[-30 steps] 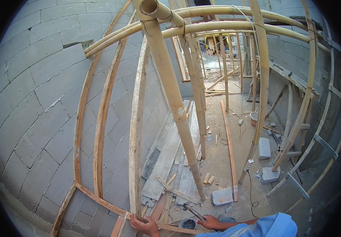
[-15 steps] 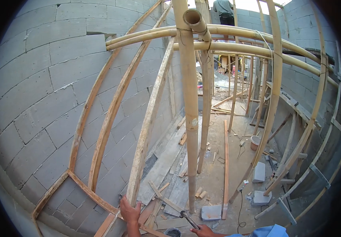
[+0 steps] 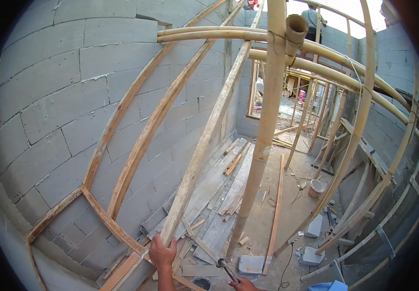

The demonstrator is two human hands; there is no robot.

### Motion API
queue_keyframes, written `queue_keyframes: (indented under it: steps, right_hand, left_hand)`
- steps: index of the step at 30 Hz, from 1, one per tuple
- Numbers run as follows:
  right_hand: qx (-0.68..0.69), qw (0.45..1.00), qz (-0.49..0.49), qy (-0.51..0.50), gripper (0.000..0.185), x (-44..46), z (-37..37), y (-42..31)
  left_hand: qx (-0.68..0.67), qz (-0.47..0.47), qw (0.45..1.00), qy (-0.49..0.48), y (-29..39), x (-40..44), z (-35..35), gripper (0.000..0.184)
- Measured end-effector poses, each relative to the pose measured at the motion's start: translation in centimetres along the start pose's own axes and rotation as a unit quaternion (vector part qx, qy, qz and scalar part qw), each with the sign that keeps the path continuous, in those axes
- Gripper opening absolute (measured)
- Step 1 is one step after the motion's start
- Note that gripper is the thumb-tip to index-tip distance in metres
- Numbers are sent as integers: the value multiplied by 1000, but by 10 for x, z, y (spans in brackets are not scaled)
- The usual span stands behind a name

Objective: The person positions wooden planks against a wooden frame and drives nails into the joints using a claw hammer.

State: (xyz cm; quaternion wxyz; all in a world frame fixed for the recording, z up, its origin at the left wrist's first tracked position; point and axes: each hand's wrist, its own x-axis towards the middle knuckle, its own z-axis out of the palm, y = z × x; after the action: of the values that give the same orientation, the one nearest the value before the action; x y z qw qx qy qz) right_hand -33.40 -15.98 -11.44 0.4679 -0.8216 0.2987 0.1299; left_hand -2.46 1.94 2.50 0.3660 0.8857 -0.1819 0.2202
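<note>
My left hand [image 3: 162, 252] is wrapped round the lower end of a long pale wooden beam [image 3: 204, 145] that slants up to the right. Beside that hand the beam's foot meets a wooden frame piece [image 3: 117, 230] along the wall. At the bottom centre, my right hand [image 3: 242, 285] is closed on the handle of a hammer [image 3: 225, 268], whose head points up and left. A small bucket with dark contents [image 3: 201, 282] is between the two hands, lower down.
Bamboo poles [image 3: 263, 140] stand upright, with horizontal ones [image 3: 335, 75] tied across. A block wall [image 3: 59, 97] rises at left. Planks [image 3: 219, 194], pale blocks [image 3: 251, 264], a pail [image 3: 316, 188] and a cable [image 3: 283, 276] lie below. A person [image 3: 311, 19] is high at the back.
The view has swung upward and left, bringing the far person into sight. My left hand has moved from the frame joint onto the slanting beam's lower end. The hammer stays in my right hand.
</note>
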Motion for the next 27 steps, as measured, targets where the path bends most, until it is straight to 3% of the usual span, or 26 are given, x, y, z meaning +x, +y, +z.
queue_keyframes:
  steps: [3, 13, 21, 25, 27]
  right_hand:
    - [30, 994, 98, 36, 64, -5, 1, -20]
    - [29, 998, 49, -3, 54, -14, 13, -49]
    - [89, 996, 18, -27, 40, -7, 27, -18]
    - [125, 991, 20, -33, 40, -21, 19, -49]
    - [63, 998, 6, -11, 40, -17, 19, -37]
  left_hand:
    - [-2, -13, 1000, 8, 6, 1, -4, 50]
    - [-11, -2, 999, 30, -3, 1, 3, 52]
    - [-10, -16, 1000, 1, -6, -3, 0, 55]
    - [-18, -7, 1000, 10, -6, 0, 5, 58]
    - [-58, -24, 998, 7, -3, 1, -1, 64]
